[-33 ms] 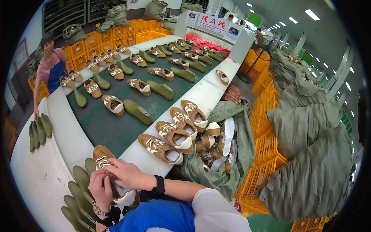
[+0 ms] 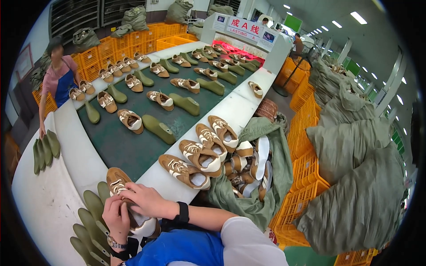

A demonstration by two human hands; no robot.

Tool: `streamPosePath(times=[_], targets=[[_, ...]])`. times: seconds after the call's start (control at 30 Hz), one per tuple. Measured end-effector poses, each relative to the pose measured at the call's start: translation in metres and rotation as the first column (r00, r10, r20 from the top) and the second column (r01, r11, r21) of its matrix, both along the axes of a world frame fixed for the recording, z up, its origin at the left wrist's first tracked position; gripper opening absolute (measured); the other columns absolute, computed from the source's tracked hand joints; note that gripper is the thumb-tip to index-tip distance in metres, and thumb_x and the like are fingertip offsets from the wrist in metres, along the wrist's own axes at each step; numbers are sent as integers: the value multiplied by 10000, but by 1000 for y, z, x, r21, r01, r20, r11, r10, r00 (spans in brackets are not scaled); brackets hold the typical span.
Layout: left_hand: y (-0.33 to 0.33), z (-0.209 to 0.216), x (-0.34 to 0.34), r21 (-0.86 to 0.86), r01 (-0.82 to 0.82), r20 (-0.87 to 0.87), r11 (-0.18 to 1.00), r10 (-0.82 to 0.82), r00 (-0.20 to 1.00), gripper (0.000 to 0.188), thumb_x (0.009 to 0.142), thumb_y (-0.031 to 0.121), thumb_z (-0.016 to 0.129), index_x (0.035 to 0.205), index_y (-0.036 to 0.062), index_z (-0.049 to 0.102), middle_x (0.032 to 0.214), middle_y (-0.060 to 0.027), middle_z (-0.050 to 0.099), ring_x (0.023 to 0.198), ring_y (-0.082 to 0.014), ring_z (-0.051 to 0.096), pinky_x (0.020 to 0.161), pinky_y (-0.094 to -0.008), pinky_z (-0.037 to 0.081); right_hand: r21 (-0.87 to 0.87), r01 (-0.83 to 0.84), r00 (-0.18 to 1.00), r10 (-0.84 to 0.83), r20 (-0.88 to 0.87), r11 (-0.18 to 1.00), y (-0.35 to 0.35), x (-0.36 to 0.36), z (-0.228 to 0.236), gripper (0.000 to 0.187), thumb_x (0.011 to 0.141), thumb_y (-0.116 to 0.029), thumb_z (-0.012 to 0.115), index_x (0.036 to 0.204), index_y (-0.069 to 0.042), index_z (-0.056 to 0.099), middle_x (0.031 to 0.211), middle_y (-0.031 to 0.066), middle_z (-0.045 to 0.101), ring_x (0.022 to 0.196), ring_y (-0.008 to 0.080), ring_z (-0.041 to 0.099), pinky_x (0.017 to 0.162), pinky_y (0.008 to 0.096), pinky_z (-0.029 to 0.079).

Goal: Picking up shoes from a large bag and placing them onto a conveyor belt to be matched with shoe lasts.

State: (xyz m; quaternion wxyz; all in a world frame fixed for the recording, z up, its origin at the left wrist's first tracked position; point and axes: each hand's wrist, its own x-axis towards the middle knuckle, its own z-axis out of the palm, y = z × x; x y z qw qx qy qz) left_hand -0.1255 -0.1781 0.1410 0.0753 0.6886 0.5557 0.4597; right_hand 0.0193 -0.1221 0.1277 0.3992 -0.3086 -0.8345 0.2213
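Observation:
Both my hands are closed on a brown sneaker (image 2: 116, 177) with white laces, close to my body at the near end of the table. My left hand (image 2: 116, 217) grips the side by the opening. My right hand (image 2: 144, 200) lies over the upper part, its fingers curled at the laces. The fingertips of the two hands meet there, and what they pinch is hidden. The white heel (image 2: 146, 228) shows below my right wrist. Beside my left hand several green shoe lasts (image 2: 92, 205) stand in a row. Several brown sneakers (image 2: 184, 170) sit on the white ledge to the right.
A dark green conveyor belt (image 2: 104, 146) carries sneakers and lasts. Right of the ledge, a green sack (image 2: 277, 177) holds shoes. Orange crates (image 2: 301, 195) and full sacks (image 2: 355, 190) line the right. At far left a person (image 2: 62, 84) touches several lasts (image 2: 46, 150).

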Motion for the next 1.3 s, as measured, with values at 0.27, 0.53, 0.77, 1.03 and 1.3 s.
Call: streamPosePath(times=[0.27,0.53,0.77,1.03,1.3], targets=[[6,11,11,-95,-106,-298,990,74,952,260,688,-34,607,920,33,510,1059,-150,540,952,-354,541,767,-395,469,-27,-53,997,52,-57,998,10,4,0,206,799,-78,510,999,-74,559,897,127,569,731,328,600,611,404,503],[9,-9,0,-31,-37,-208,999,30,978,176,737,-32,567,902,11,520,945,-156,582,803,-354,580,670,-393,486,3,-40,999,40,34,999,4,12,3,246,782,-97,571,1026,-74,550,881,95,566,736,288,604,599,371,512],[1,-28,-26,-70,-179,-374,981,141,917,206,738,14,542,940,50,540,881,-137,587,721,-346,588,584,-407,480,131,-102,995,101,10,986,-22,10,19,298,705,-239,680,937,-82,577,950,69,516,904,269,525,731,371,467],[29,-27,-17,-131,-190,-346,973,135,928,177,748,12,494,915,72,494,837,-141,593,755,-343,592,628,-423,490,-169,-345,886,379,268,923,-2,17,3,362,766,-293,649,1076,-126,566,882,100,589,752,298,614,624,395,501],[-1,-53,-32,-202,-197,-272,959,138,952,330,736,21,538,1060,20,480,1172,-194,505,923,-360,576,768,-405,499,-390,-440,734,574,362,809,5,7,0,289,780,-231,633,1027,-99,562,895,127,592,770,326,604,658,397,495]])
